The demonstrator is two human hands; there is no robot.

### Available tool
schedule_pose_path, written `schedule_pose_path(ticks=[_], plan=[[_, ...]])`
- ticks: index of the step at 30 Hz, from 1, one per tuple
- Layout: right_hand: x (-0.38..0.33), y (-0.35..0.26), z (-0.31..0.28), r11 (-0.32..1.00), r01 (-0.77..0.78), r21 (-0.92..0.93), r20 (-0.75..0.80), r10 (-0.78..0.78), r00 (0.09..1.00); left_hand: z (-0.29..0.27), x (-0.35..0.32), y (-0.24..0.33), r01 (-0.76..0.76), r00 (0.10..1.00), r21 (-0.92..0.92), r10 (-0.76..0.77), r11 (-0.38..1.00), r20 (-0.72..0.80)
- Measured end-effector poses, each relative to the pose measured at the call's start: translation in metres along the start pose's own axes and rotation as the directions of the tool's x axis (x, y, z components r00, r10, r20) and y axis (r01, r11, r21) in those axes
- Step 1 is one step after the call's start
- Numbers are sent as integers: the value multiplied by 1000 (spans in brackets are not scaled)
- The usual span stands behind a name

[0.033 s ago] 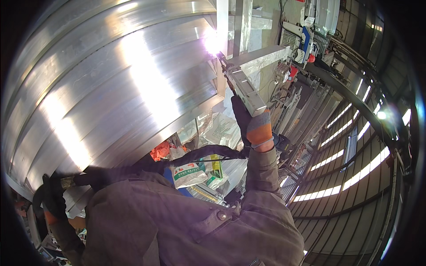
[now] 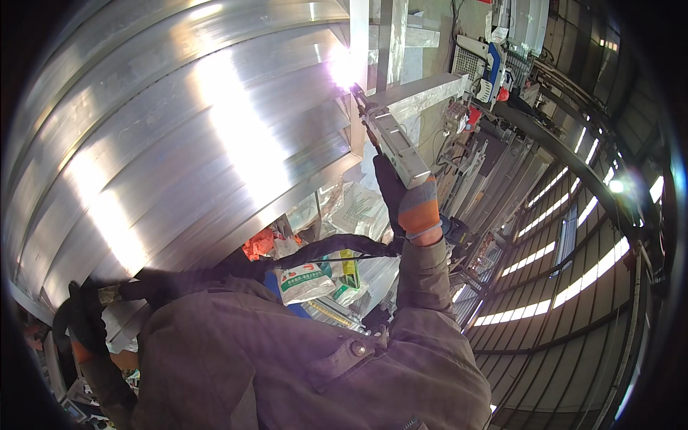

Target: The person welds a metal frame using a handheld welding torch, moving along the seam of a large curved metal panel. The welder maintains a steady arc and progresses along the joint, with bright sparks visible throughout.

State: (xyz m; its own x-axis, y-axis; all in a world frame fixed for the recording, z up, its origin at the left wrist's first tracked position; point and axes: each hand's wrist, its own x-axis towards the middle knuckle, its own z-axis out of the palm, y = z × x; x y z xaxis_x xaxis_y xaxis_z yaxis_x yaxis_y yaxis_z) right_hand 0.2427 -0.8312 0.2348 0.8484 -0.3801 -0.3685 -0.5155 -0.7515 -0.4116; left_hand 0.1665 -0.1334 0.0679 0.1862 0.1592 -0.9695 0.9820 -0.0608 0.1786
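Note:
My right hand [image 2: 418, 204], in a grey, orange and dark glove, is wrapped round a welding torch [image 2: 401, 147] with a boxy silver body. The torch's tip points up and left at a bright white-violet glow [image 2: 344, 69], where the ribbed metal panel [image 2: 165, 136] meets an upright metal bar [image 2: 359, 43]. From near my right hand a dark sleeved hose [image 2: 322, 247] runs left along the panel's near edge. My left hand [image 2: 87, 319], in a dark glove with an orange cuff, is at the lower left beside the hose and panel edge. Shadow hides its fingers.
Below the panel's near edge lie printed plastic bags [image 2: 304, 283] and orange-red wrapping [image 2: 259, 244]. A metal beam [image 2: 423, 97] juts right of the glow. Long metal profiles [image 2: 502, 179] and a blue-and-white machine [image 2: 493, 64] stand further right.

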Motion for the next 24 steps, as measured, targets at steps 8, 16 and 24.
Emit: schedule_pose_path(ticks=[8, 16, 24], plan=[[-2, -6, 0, 996, -37, -83, -2, 37, 999, -1, 1, 0, -10, 1000, -2, 10, 1000, 0], [-1, 4, 2, 1000, -7, -14, -11, 7, 1000, -2, 2, -1, -27, 1000, 3, 27, 1000, -5], [-4, 3, 0, 999, -22, -23, -11, 21, 1000, -4, 2, -1, -55, 998, 0, 55, 999, -10]])
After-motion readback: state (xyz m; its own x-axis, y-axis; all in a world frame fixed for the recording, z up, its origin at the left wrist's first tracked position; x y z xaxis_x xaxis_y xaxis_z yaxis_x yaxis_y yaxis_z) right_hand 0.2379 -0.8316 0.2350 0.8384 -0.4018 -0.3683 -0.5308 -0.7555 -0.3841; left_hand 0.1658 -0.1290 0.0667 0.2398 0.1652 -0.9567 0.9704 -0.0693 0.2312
